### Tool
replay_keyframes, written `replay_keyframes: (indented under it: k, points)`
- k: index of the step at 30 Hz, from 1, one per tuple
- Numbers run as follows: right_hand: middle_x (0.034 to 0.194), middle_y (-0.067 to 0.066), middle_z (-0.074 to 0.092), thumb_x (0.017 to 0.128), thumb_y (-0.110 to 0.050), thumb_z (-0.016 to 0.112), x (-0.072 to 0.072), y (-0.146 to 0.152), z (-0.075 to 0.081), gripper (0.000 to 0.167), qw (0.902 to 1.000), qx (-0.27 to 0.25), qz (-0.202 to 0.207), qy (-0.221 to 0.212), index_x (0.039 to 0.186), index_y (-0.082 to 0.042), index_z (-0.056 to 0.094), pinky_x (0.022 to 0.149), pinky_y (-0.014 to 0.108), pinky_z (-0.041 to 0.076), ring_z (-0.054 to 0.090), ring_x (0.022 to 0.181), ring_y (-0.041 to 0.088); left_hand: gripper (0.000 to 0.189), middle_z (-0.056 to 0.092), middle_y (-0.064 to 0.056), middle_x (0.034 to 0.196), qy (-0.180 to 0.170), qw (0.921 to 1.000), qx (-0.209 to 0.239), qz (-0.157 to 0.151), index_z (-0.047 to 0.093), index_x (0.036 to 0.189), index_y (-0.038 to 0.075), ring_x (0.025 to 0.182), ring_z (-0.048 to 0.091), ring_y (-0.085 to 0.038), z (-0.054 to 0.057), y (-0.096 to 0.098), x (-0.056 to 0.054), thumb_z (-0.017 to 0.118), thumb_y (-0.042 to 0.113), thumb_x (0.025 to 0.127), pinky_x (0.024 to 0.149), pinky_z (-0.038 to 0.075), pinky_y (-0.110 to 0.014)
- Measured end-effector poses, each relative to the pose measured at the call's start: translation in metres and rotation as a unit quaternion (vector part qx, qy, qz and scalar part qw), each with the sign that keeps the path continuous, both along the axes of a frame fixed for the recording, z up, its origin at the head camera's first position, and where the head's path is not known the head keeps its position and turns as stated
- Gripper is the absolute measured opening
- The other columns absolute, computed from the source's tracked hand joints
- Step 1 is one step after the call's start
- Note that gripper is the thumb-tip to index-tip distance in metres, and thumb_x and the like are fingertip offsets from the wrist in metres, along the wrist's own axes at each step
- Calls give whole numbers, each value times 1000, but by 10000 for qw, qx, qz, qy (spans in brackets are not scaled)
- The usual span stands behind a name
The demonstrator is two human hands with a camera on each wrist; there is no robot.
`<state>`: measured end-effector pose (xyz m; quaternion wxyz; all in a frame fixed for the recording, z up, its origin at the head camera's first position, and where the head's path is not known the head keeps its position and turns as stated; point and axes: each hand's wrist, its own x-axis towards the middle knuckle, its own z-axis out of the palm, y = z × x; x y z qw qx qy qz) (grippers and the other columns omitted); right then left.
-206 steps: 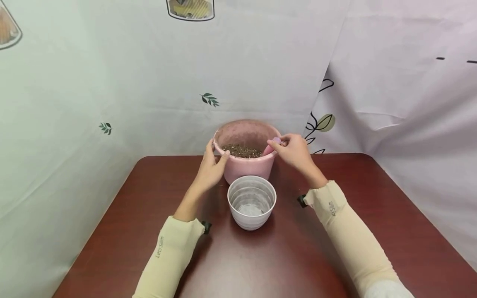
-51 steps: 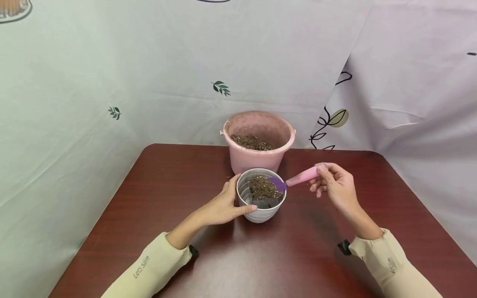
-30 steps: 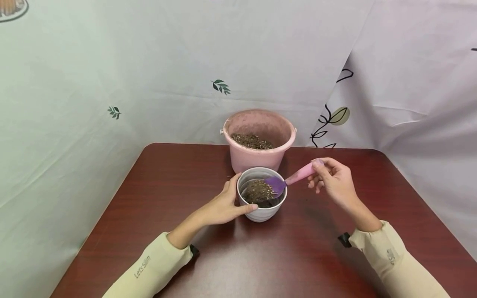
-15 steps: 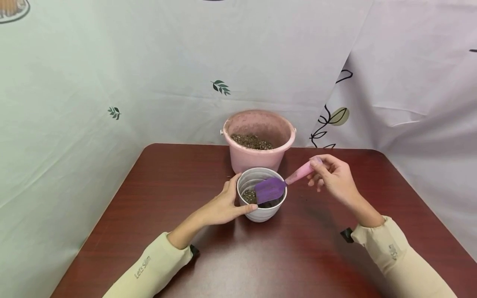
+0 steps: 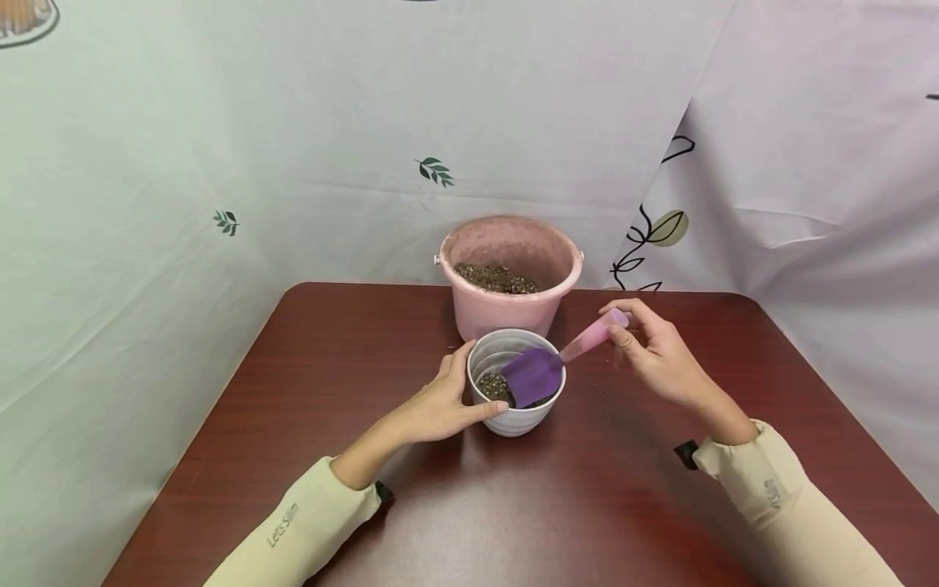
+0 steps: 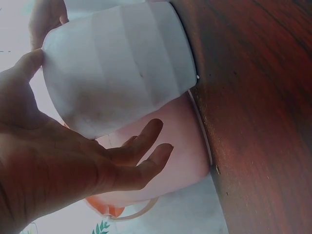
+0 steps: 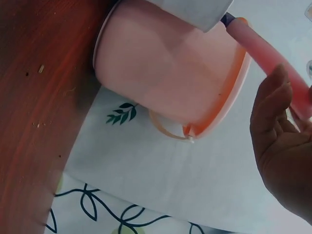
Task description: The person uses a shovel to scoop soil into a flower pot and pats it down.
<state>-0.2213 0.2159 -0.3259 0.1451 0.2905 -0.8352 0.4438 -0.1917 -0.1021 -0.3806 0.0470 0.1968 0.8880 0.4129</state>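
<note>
My left hand [image 5: 433,410] grips a whitish ridged pot [image 5: 517,424], its thumb on the near side and fingers at the far left. In the left wrist view some fingers [image 6: 155,158] stand off the wall. My right hand [image 5: 663,355] pinches the pink handle of a small hand trowel [image 5: 531,377] near its end. The trowel's purple blade tilts down inside the pot, and its neck lies at the right rim. Dark soil [image 5: 493,387] shows at the pot's left bottom; the blade hides the rest.
Right behind the pot stands a pink bucket [image 5: 506,310] with soil [image 5: 493,279] inside. Both stand on a dark red-brown table [image 5: 352,350]. A few crumbs [image 7: 41,69] lie on it. Pale printed cloth [image 5: 330,122] hangs behind and at the sides.
The left hand went from the bucket to the pot. The trowel came out of the bucket with soil, then tipped it into the pot. Its blade is now turned over and bare, handle end raised.
</note>
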Motion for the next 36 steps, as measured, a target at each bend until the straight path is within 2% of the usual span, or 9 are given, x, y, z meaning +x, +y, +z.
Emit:
replay_keyframes:
  k: [4, 7, 12, 15, 19, 23, 26, 32, 36]
  points:
    - [82, 0, 62, 95, 4, 60, -2, 0, -3, 29, 9977, 397, 152, 528, 123, -3, 56, 60, 21, 45, 58, 66, 6, 103, 33, -20, 147, 59, 10000, -25, 18, 16, 157, 15, 132, 43, -35, -1, 0, 0, 76, 51, 82, 105, 38, -54]
    - [95, 7, 68, 97, 5, 55, -2, 0, -3, 29, 9975, 298, 560, 303, 125, -1, 51, 55, 22, 48, 64, 68, 7, 103, 34, -19, 146, 51, 10000, -65, 41, 15, 158, 15, 131, 45, -36, -1, 0, 1, 75, 52, 82, 104, 38, -54]
    - [111, 2, 73, 106, -2, 39, -5, -2, -6, 20, 9847, -750, 1426, -670, 125, -3, 42, 41, 33, 50, 72, 71, 21, 103, 34, -20, 147, 25, 10000, -58, 52, 15, 158, 16, 130, 46, -36, -1, 0, 1, 75, 52, 82, 104, 38, -54]
    - [112, 1, 73, 107, -4, 33, -8, -4, -9, 19, 9702, -1514, 1674, -883, 124, -6, 42, 47, 35, 54, 74, 79, 24, 104, 33, -20, 147, 24, 10000, -26, 39, 15, 158, 15, 130, 45, -36, -1, 0, 0, 75, 52, 82, 104, 38, -54]
    - [107, 6, 73, 105, -1, 41, -8, -6, -11, 18, 9576, -2117, 1592, -1134, 121, -7, 43, 56, 34, 57, 73, 77, 23, 104, 34, -20, 146, 30, 10000, -17, 29, 14, 158, 15, 131, 45, -36, -1, 0, 0, 75, 51, 83, 105, 38, -54]
    - [104, 4, 74, 99, 3, 54, -8, -9, -8, 23, 9668, -1954, 1073, -1246, 120, -6, 48, 58, 33, 57, 72, 73, 19, 104, 34, -20, 146, 57, 10000, -16, 36, 15, 158, 15, 131, 44, -36, -2, 0, 0, 75, 52, 82, 104, 38, -55]
    - [102, 3, 74, 97, 3, 57, -9, -11, -5, 19, 9794, -1530, 865, -995, 116, 2, 55, 59, 32, 57, 71, 72, 17, 103, 34, -20, 146, 69, 10000, -15, 42, 15, 158, 15, 131, 44, -35, -2, 0, -1, 75, 52, 82, 104, 38, -55]
    - [110, 0, 72, 95, 9, 56, -5, -18, -5, 22, 9865, -1162, 1107, -319, 118, 11, 56, 65, 28, 57, 69, 77, 12, 105, 33, -20, 146, 6, 10000, -50, 33, 13, 158, 15, 130, 46, -37, -2, 0, 0, 75, 53, 82, 104, 39, -54]
    - [113, 13, 70, 94, 11, 57, -3, -22, -5, 26, 9880, -984, 1187, -62, 120, 10, 55, 71, 23, 55, 67, 83, 14, 105, 34, -21, 146, -11, 10000, -61, 53, 13, 158, 15, 129, 46, -38, -1, 0, 1, 75, 53, 82, 103, 39, -55]
